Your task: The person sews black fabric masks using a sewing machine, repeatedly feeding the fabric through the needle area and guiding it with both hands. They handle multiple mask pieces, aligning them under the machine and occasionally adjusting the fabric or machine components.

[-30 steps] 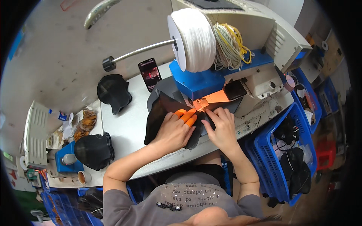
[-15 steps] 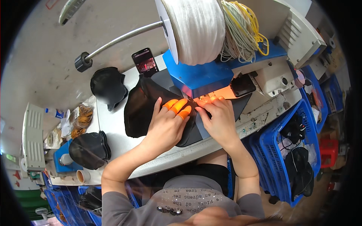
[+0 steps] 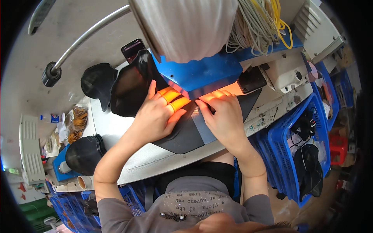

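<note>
A curved black leather-like piece (image 3: 130,91) stands partly raised, its inner edge running under the blue machine head (image 3: 202,75). My left hand (image 3: 153,116), with orange covers on several fingers, has its bent fingers on that piece just left of the head. On the other side my right hand (image 3: 223,116) pinches at the work close to the lit spot, thumb and fingers together. The machine head and my fingers hide the exact contact point. Beneath both hands lies a dark flat sheet (image 3: 180,139) with a lighter strip.
Above the machine hangs a large white spool (image 3: 186,27), beside coiled pale and yellow cords (image 3: 258,23). A phone (image 3: 133,50) leans behind the work; another dark phone-like object (image 3: 251,79) lies right. Black cut pieces (image 3: 83,155) are stacked left. Blue baskets (image 3: 279,143) stand right.
The black piece has swung away from me and its left part now stands higher, baring more of the dark sheet. My left hand has shifted slightly left; the view has also moved.
</note>
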### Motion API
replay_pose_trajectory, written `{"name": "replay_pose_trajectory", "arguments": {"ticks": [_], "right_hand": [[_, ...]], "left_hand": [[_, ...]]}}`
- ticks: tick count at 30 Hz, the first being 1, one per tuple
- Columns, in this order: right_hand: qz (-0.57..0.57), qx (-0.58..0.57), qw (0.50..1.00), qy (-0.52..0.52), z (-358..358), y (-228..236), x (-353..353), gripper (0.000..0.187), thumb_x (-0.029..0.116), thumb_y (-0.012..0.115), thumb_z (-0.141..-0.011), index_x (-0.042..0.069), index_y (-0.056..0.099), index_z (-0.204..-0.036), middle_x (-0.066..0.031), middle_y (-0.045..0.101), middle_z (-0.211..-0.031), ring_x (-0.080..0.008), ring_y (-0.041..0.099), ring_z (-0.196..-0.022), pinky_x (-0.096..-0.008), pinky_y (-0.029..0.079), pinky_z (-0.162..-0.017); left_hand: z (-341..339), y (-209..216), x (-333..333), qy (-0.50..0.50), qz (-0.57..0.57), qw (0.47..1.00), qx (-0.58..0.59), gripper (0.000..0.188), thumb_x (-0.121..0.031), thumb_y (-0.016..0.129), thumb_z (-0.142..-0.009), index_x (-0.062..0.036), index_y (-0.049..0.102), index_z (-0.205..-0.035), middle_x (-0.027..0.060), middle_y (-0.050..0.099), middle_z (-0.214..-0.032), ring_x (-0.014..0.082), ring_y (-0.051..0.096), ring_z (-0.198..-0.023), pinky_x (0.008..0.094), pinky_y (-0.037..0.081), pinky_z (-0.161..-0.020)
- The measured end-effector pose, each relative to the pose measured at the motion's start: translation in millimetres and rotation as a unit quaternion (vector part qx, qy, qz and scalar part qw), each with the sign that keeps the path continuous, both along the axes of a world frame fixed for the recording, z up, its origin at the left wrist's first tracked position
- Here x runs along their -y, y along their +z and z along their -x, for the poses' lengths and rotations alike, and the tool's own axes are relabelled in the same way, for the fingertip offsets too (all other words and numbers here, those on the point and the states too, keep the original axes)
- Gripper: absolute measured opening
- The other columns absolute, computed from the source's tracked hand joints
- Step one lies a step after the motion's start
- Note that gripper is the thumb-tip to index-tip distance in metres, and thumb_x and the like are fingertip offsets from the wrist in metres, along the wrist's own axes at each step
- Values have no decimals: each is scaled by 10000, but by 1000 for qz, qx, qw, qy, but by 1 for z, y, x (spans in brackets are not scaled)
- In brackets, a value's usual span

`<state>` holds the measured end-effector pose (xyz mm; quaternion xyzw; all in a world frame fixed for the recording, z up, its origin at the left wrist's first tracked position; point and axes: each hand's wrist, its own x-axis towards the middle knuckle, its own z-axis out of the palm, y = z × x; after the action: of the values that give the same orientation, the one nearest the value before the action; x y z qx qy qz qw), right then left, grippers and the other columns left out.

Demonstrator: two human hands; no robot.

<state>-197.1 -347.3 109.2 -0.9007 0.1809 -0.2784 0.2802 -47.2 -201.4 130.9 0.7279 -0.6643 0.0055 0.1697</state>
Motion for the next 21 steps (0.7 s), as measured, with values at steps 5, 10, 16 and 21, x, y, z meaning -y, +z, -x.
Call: {"name": "replay_pose_trajectory", "arguments": {"ticks": [5,10,16,21], "right_hand": [[-7,-34,999,-3,-3,5,2,163,184,695,-862,38,739,-921,-128,699,-857,-309,652,-879,-412,464,-849],[-17,-28,999,-11,-4,7,1,149,170,692,-858,37,734,-910,-121,699,-845,-301,657,-859,-410,467,-830],[-26,63,998,0,11,0,4,84,107,705,-826,49,720,-886,-82,680,-802,-263,630,-788,-385,458,-779],[36,126,991,28,29,-11,15,102,46,740,-748,71,707,-841,-32,609,-740,-227,573,-716,-353,419,-705]], "left_hand": [[-21,0,8,-49,19,998,-18,239,-194,702,-855,-61,700,-1054,144,674,-1053,323,606,-1112,594,211,-1174],[-38,3,14,-79,20,996,-45,222,-179,736,-830,-44,709,-1004,135,678,-1031,333,598,-1082,531,285,-1151],[-39,11,16,-90,38,995,10,214,-223,750,-829,-84,744,-992,107,682,-1089,310,586,-1125,539,300,-1140],[-32,8,11,-36,29,997,54,206,-239,758,-825,-94,757,-973,89,707,-1067,283,603,-1116,592,241,-1164]]}}
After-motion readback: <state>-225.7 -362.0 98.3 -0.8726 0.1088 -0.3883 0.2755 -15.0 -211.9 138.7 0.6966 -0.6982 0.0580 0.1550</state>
